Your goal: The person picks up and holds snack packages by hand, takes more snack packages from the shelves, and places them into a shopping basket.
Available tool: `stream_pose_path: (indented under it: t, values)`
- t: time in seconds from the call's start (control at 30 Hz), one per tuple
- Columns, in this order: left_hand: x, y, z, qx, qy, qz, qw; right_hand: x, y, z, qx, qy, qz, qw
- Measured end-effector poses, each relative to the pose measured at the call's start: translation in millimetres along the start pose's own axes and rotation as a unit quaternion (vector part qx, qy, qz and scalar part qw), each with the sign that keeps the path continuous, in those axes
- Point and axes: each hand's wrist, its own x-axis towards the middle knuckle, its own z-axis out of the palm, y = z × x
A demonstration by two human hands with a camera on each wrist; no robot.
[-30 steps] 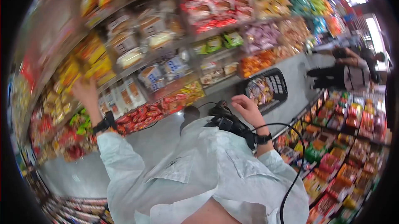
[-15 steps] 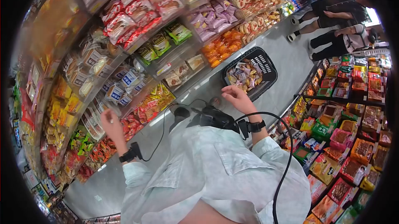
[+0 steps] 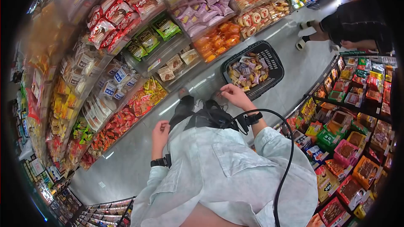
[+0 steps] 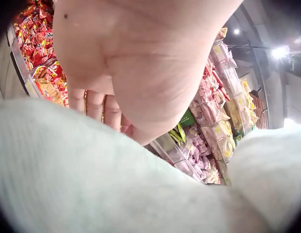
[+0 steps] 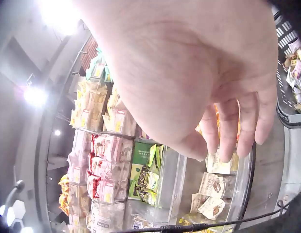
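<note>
My left hand (image 3: 160, 129) hangs close to my chest, fingers loosely curled and holding nothing; in the left wrist view the left hand (image 4: 140, 63) fills the frame above my pale shirt. My right hand (image 3: 234, 94) is stretched forward over the floor just short of the black shopping basket (image 3: 274, 72), fingers relaxed and empty. From the right wrist view the right hand (image 5: 204, 73) shows its fingers (image 5: 228, 131) hanging down, with the basket rim (image 5: 286, 111) at the right edge. The basket holds several small snack packets.
Shelves of snack packets (image 3: 126, 58) run along the left of the aisle. Low bins of packets (image 3: 349, 142) line the right. Another person (image 3: 353, 25) stands farther down the aisle past the basket. A black cable (image 3: 286, 151) loops from my right wrist.
My left hand has dropped from the shelf packets down to my chest. My right hand stays near the basket. The head view has swung down the aisle.
</note>
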Motion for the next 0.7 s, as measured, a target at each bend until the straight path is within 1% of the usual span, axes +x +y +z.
stream_pose_path:
  t: [0.03, 0.17, 0.27, 0.4, 0.47, 0.53, 0.57, 0.63, 0.7]
  values:
    - [0.9, 1.4, -0.1, -0.011, 0.009, -0.007, 1.0, 2.9, 1.8, 0.3, -0.003, -0.004, -0.002, 1.0]
    - [24.3, 16.6, -4.1, -0.008, 0.002, 0.026, 1.0, 15.4, -6.5, 2.1, -0.022, -0.004, -0.007, 1.0]
    - [49.3, 23.1, -8.6, 0.009, -0.027, 0.051, 0.998, 16.1, -21.7, 5.2, -0.035, 0.023, -0.009, 0.999]
    - [98.4, 9.4, -0.6, 0.015, -0.09, 0.087, 0.992, 15.8, -38.6, 0.1, -0.035, 0.085, 0.011, 0.996]
    - [125.8, 10.8, 0.9, 0.004, -0.125, 0.094, 0.988, 23.2, -20.5, -3.7, -0.019, 0.113, 0.022, 0.993]
    - [145.3, 20.4, 2.4, -0.027, -0.156, 0.081, 0.984, 25.2, -27.3, -7.2, -0.017, 0.142, 0.037, 0.989]
    - [148.8, 24.5, -0.9, -0.016, -0.158, 0.083, 0.984, 23.2, -30.2, -12.8, -0.002, 0.143, 0.077, 0.987]
    - [156.0, 54.2, -7.4, 0.006, -0.16, 0.094, 0.983, 28.2, -17.5, -20.4, 0.031, 0.163, 0.082, 0.983]
    - [169.4, 56.2, -11.9, 0.02, -0.159, 0.099, 0.982, 35.8, 5.3, -29.8, 0.063, 0.178, 0.095, 0.977]
